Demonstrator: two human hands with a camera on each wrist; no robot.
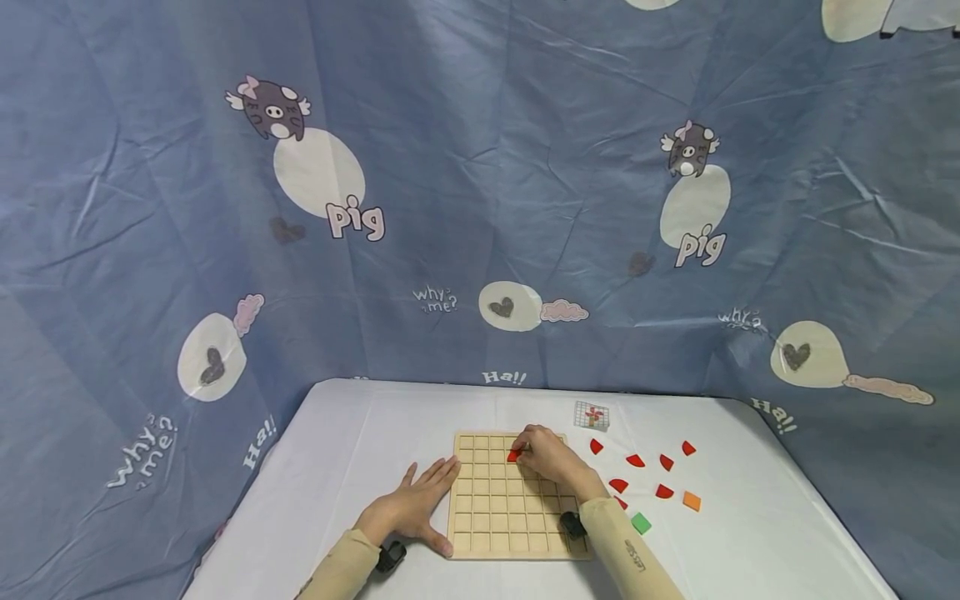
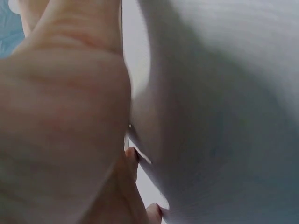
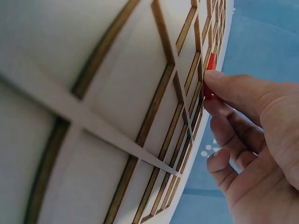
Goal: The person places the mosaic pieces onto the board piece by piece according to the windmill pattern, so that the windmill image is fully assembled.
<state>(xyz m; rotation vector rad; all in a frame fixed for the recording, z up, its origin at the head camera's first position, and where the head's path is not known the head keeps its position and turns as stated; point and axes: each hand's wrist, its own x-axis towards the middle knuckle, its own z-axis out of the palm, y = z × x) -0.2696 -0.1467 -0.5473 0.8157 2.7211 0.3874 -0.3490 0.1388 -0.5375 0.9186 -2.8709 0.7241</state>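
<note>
A square wooden grid board (image 1: 491, 504) with shallow square compartments lies on the white table. My right hand (image 1: 551, 457) is over its far part, thumb and fingers pinching a red quarter-circle tile (image 1: 513, 456). The right wrist view shows this red tile (image 3: 209, 86) edge-on between thumb and fingertips, right at the grid ridges. My left hand (image 1: 415, 505) lies spread with straight fingers along the board's left edge, fingertips and thumb at the rim. In the left wrist view the left palm (image 2: 60, 121) fills much of the picture and hides the board.
Right of the board lie several loose red quarter-circle tiles (image 1: 664, 492), an orange square tile (image 1: 692, 501) and a green square tile (image 1: 641, 523). A pattern card (image 1: 592, 415) with a red pinwheel stands behind them. A blue printed curtain (image 1: 450, 208) surrounds the white table (image 1: 360, 442).
</note>
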